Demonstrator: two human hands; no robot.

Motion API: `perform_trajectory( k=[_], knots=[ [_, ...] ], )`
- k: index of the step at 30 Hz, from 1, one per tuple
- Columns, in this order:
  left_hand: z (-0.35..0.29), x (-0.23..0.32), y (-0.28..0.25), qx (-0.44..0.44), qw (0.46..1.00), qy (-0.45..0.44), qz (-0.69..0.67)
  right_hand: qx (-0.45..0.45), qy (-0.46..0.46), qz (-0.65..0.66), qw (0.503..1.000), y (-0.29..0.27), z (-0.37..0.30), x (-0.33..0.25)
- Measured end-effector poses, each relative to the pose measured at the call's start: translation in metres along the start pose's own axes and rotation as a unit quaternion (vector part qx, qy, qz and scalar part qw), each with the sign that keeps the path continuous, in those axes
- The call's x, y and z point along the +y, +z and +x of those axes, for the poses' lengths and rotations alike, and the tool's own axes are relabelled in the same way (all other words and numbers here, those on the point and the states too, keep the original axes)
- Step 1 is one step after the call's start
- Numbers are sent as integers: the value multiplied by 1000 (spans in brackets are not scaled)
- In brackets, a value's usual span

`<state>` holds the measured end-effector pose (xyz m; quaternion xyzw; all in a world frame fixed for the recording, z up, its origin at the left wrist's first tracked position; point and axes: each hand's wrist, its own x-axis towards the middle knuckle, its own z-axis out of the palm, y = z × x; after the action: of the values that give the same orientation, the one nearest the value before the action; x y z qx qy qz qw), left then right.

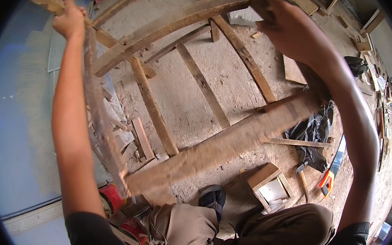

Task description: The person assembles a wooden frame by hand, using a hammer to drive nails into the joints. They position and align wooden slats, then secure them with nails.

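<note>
A rough wooden frame (226,150) with several slats is tilted in front of me above the floor, its near rail blurred by motion. At the upper left, my left hand (69,20) is closed around one of its wooden bars. My right hand (290,28) grips a bar at the upper right, its fingers partly hidden behind the hand and wood. A curved rail (173,24) spans the far part between my hands. Below the near rail are my bent knees and one dark shoe (212,200).
On the floor at the right lie a handsaw (334,168) with an orange handle, a hammer (303,183) and a black plastic bag (315,128). A small wooden box (269,186) stands near my knees. Red cans (113,198) sit at left, beside a blue-grey panel (25,137). Wood scraps are scattered around.
</note>
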<state>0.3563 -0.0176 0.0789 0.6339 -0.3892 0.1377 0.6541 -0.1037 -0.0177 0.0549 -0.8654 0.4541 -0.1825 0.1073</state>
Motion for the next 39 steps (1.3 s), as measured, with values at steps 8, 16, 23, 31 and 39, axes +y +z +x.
perform_trajectory(
  k=[8,16,23,31,39],
  knots=[
    [-9,9,8,-19,999,-26,-16,-4,15,19,1000,-2,-12,-8],
    [-7,17,1,-79,993,-61,-56,44,-44,11,998,15,12,20],
    [-9,32,-31,-214,945,-184,167,-137,44,204,968,-23,3,3],
    [-63,90,-69,-296,937,-58,174,-81,90,208,971,-43,-57,28],
    [-116,86,-79,-404,886,6,228,-25,30,256,966,-32,-67,29]
  ],
)
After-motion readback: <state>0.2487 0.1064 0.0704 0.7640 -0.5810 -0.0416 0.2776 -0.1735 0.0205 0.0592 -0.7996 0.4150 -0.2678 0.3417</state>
